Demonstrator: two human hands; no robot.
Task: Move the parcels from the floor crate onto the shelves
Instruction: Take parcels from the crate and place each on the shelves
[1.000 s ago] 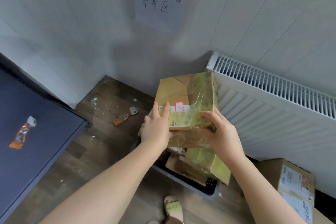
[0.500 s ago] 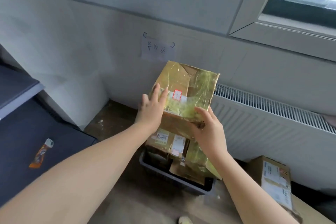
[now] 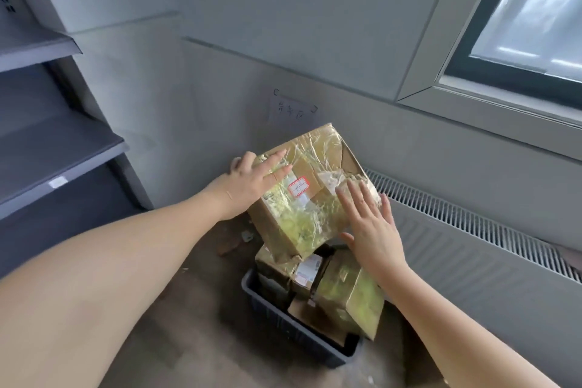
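I hold a taped cardboard parcel [image 3: 305,186] with a red-edged sticker, tilted in the air above the floor crate. My left hand [image 3: 252,179] presses on its left top edge. On its right side lies my right hand [image 3: 371,230], fingers spread flat. Below, the dark grey floor crate [image 3: 283,324] holds several more taped parcels [image 3: 346,296]. Grey shelves [image 3: 53,148] stand at the left, with bare boards.
A white radiator [image 3: 472,249] runs along the wall at the right, under a window [image 3: 519,25]. A handwritten paper sign [image 3: 291,110] hangs on the wall behind the parcel. Small scraps lie on the brown floor [image 3: 195,309] beside the crate.
The parcel has risen from the crate and tipped so its top faces me. My view has lifted and swung left, bringing the shelves and window in.
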